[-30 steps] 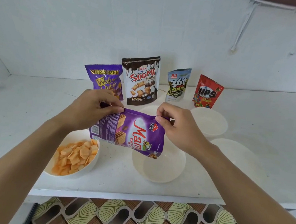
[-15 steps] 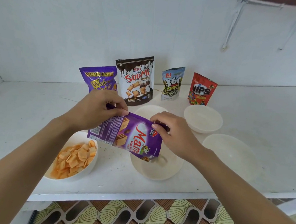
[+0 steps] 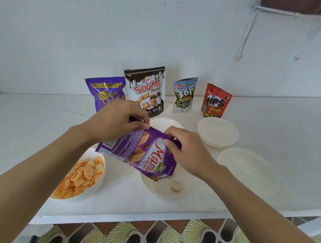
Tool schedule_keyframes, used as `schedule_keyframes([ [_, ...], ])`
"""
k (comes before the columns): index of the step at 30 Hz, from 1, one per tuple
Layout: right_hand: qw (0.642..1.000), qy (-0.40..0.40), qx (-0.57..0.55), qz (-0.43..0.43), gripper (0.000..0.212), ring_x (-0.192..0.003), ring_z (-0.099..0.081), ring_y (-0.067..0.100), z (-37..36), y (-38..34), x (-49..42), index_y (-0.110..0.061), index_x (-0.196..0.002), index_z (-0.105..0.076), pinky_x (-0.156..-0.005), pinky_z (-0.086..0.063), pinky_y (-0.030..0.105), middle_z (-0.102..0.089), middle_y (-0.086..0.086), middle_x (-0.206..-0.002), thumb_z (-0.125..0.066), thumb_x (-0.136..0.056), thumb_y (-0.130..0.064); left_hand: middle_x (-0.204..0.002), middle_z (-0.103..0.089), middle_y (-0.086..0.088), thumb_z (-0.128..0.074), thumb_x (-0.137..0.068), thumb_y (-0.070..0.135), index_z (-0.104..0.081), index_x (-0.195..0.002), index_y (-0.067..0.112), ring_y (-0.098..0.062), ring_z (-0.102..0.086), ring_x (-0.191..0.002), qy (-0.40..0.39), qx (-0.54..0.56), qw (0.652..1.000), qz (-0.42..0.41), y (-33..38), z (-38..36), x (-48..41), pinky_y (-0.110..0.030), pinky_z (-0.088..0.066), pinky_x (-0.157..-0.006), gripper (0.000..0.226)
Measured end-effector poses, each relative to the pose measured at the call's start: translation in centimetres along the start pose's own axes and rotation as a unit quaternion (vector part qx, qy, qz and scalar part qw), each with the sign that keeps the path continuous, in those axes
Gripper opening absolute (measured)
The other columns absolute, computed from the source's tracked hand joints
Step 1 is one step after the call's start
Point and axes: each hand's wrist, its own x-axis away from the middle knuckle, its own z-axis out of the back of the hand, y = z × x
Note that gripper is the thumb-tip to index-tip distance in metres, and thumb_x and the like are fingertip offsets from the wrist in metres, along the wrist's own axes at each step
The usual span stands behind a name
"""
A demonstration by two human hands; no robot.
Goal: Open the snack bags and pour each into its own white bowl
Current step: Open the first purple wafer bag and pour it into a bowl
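Tipped further, purple bag (image 3: 144,155) between both hands.

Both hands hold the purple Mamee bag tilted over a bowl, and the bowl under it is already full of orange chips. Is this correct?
Not quite. In the head view both hands, left and right, hold the Mamee bag tilted, but the bowl under it holds only a wafer piece. The orange chips fill the bowl beside it.

Home setting: white table (image 3: 273,133), patterned floor tiles (image 3: 143,238), plain wall (image 3: 86,24)
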Motion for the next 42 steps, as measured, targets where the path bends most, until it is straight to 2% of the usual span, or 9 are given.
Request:
schedule_keyframes([
  [11,0.999,0.004,-0.052,-0.01,0.01,-0.097,-0.066,0.013,-0.7,1.0,0.3,-0.027,-0.102,-0.051,-0.072,-0.055,0.017,-0.069,-0.006,-0.111,-0.051,-0.1,-0.036,-0.108,-0.068,0.013,-0.071,-0.084,0.044,-0.068,-0.107,0.027,-0.009,-0.066,-0.095,-0.013,0.023,0.999,0.019,0.1,-0.4,0.3,-0.018,-0.053,-0.077,0.029],
  [14,0.997,0.009,-0.079,-0.012,0.011,-0.096,-0.067,0.012,-0.8,1.3,0.5,-0.025,-0.1,-0.052,-0.068,-0.053,0.015,-0.07,-0.006,-0.108,-0.051,-0.1,-0.036,-0.102,-0.067,0.019,-0.067,-0.076,0.05,-0.066,-0.105,0.028,-0.006,-0.066,-0.097,0.009,0.126,0.989,0.081,-1.0,-0.3,1.4,-0.018,-0.053,-0.074,0.036],
  [19,0.997,0.017,-0.066,-0.021,0.014,-0.099,-0.068,0.016,-0.9,1.7,0.5,-0.024,-0.105,-0.053,-0.076,-0.059,0.023,-0.07,-0.005,-0.113,-0.053,-0.099,-0.037,-0.098,-0.069,0.018,-0.065,-0.077,0.037,-0.066,-0.108,0.018,-0.005,-0.066,-0.105,0.054,0.322,0.934,0.142,-1.9,-0.6,2.7,-0.031,-0.055,-0.079,0.037],
  [22,0.998,0.03,-0.047,-0.03,0.02,-0.099,-0.068,0.015,-0.9,1.8,0.5,-0.022,-0.109,-0.054,-0.078,-0.059,0.023,-0.069,-0.005,-0.114,-0.054,-0.098,-0.038,-0.097,-0.069,0.02,-0.064,-0.079,0.038,-0.065,-0.102,0.024,-0.002,-0.065,-0.104,0.074,0.313,0.939,0.125,-1.4,-1.0,2.6,-0.029,-0.054,-0.076,0.027],
  [24,0.999,0.029,-0.026,-0.03,0.022,-0.099,-0.068,0.014,-1.0,1.9,0.6,-0.022,-0.111,-0.054,-0.078,-0.06,0.023,-0.069,-0.005,-0.114,-0.053,-0.098,-0.04,-0.099,-0.068,0.021,-0.065,-0.08,0.042,-0.064,-0.098,0.028,-0.01,-0.067,-0.1,0.087,0.293,0.946,0.111,-1.1,-1.1,2.4,-0.027,-0.052,-0.075,0.023],
  [30,0.998,0.038,-0.03,-0.029,0.023,-0.101,-0.067,0.014,-0.8,2.0,1.0,-0.024,-0.119,-0.054,-0.076,-0.057,0.018,-0.069,-0.006,-0.115,-0.056,-0.098,-0.035,-0.098,-0.065,0.022,-0.06,-0.077,0.05,-0.058,-0.097,0.038,-0.013,-0.067,-0.097,0.08,0.19,0.975,0.079,-0.4,-1.0,1.9,-0.022,-0.051,-0.071,0.024],
  [34,0.994,0.07,-0.08,-0.027,0.013,-0.099,-0.067,0.013,-0.8,2.0,1.1,-0.03,-0.107,-0.05,-0.074,-0.059,0.019,-0.07,-0.004,-0.111,-0.059,-0.097,-0.031,-0.106,-0.067,0.012,-0.06,-0.078,0.05,-0.057,-0.106,0.033,-0.015,-0.067,-0.096,0.09,0.139,0.985,0.057,-0.3,-0.7,1.5,-0.02,-0.05,-0.071,0.032],
  [37,0.991,0.069,-0.114,-0.019,0.018,-0.1,-0.067,0.013,-0.8,2.3,1.2,-0.036,-0.105,-0.045,-0.074,-0.061,0.024,-0.07,-0.006,-0.109,-0.06,-0.097,-0.03,-0.103,-0.064,0.017,-0.059,-0.078,0.05,-0.056,-0.104,0.036,-0.011,-0.066,-0.091,0.095,0.126,0.986,0.049,-0.3,-0.5,1.3,-0.018,-0.049,-0.069,0.03],
  [42,0.983,0.09,-0.161,-0.003,0.006,-0.102,-0.063,0.008,-0.6,2.7,1.6,-0.027,-0.098,-0.059,-0.076,-0.055,0.013,-0.066,-0.013,-0.103,-0.058,-0.098,-0.021,-0.104,-0.062,0.025,-0.059,-0.081,0.045,-0.05,-0.099,0.042,-0.009,-0.066,-0.098,0.075,0.184,0.979,0.045,-0.7,-0.3,1.6,-0.019,-0.054,-0.072,0.02],
])
